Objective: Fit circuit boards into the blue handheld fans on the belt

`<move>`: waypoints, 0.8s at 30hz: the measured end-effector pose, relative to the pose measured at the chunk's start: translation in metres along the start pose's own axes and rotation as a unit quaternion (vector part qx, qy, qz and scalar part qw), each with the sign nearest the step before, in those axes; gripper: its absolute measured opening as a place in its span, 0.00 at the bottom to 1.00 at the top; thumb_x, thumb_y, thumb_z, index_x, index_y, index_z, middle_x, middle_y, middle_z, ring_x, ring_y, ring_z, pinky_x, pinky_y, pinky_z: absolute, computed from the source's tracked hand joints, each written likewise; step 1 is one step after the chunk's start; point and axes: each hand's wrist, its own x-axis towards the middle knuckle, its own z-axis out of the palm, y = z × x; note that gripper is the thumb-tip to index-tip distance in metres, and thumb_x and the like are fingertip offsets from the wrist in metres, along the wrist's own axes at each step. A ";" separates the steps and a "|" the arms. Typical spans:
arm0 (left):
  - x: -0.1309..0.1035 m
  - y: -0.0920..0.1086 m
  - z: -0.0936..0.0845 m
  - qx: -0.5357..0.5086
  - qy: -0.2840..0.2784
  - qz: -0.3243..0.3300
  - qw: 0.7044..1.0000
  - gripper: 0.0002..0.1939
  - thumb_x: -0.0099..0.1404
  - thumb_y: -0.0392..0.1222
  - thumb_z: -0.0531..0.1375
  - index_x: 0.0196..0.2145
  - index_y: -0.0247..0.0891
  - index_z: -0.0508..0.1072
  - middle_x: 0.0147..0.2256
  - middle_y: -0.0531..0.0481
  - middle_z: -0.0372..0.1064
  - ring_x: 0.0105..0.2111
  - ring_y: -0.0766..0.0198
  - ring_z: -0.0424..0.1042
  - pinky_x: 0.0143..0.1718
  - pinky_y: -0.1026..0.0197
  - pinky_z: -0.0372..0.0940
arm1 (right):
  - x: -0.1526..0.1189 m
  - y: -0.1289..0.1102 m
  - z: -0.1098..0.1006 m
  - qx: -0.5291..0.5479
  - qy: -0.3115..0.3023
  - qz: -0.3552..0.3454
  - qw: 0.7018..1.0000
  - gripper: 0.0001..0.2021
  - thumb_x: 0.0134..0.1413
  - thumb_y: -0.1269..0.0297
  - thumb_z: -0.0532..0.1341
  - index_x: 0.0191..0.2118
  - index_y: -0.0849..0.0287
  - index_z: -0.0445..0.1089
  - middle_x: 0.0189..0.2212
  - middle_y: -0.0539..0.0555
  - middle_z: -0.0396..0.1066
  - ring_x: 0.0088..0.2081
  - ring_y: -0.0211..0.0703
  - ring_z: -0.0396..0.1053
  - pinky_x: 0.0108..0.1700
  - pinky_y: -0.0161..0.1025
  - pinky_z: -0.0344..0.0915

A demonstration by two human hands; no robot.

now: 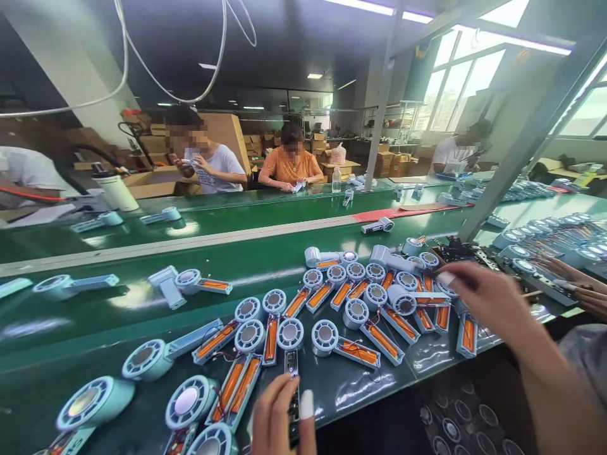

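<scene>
At the near table edge, my left hand (pixel 283 414) grips the handle of a light-blue handheld fan (pixel 290 333) whose round head points away from me. A dark circuit board (pixel 291 363) shows along that handle, partly covered by my fingers. My right hand (pixel 488 297) is raised over the right end of the fan pile, slightly blurred, thumb and fingers pinched together. Something small and dark appears at its fingertips, too unclear to name. Around both hands lie several open fan bodies (pixel 353 313), many with orange-wrapped battery cells (pixel 365 352) and thin wires in their handles.
A box of black parts (pixel 467 254) stands beyond my right hand. Another person's hands (pixel 569 278) work at the right among rows of fans (pixel 554 237). A green conveyor belt (pixel 246 246) carries scattered fans. Several co-workers sit opposite; a metal post (pixel 531 126) rises at the right.
</scene>
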 end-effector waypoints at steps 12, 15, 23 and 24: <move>-0.019 0.031 0.007 -0.123 -0.277 -0.222 0.927 0.20 0.69 0.38 0.49 0.54 0.40 0.71 0.25 0.51 0.77 0.25 0.55 0.78 0.31 0.59 0.69 | -0.080 -0.069 0.109 0.214 -0.137 -0.241 0.937 0.14 0.64 0.64 0.56 0.51 0.57 0.72 0.44 0.59 0.77 0.43 0.52 0.75 0.44 0.45 0.71; -0.022 0.042 0.005 -0.196 -0.232 -0.340 0.890 0.26 0.69 0.44 0.49 0.63 0.38 0.63 0.19 0.57 0.71 0.20 0.58 0.73 0.31 0.59 0.67 | -0.084 -0.062 0.119 0.152 -0.101 -0.319 0.930 0.16 0.62 0.73 0.52 0.50 0.56 0.72 0.45 0.60 0.77 0.45 0.54 0.75 0.44 0.48 0.72; 0.006 0.039 -0.016 -0.420 -0.219 -0.468 0.746 0.24 0.58 0.61 0.65 0.42 0.39 0.75 0.28 0.48 0.77 0.24 0.64 0.71 0.29 0.62 0.67 | -0.093 -0.086 0.120 0.331 -0.139 -0.284 0.889 0.10 0.67 0.65 0.56 0.47 0.52 0.74 0.42 0.53 0.79 0.43 0.46 0.77 0.44 0.40 0.73; 0.008 0.039 -0.018 -0.439 -0.203 -0.474 0.736 0.26 0.54 0.60 0.69 0.43 0.39 0.75 0.34 0.44 0.80 0.28 0.61 0.75 0.33 0.60 0.70 | -0.091 -0.088 0.121 0.344 -0.140 -0.269 0.889 0.09 0.67 0.64 0.56 0.46 0.52 0.74 0.41 0.53 0.79 0.42 0.46 0.77 0.43 0.39 0.73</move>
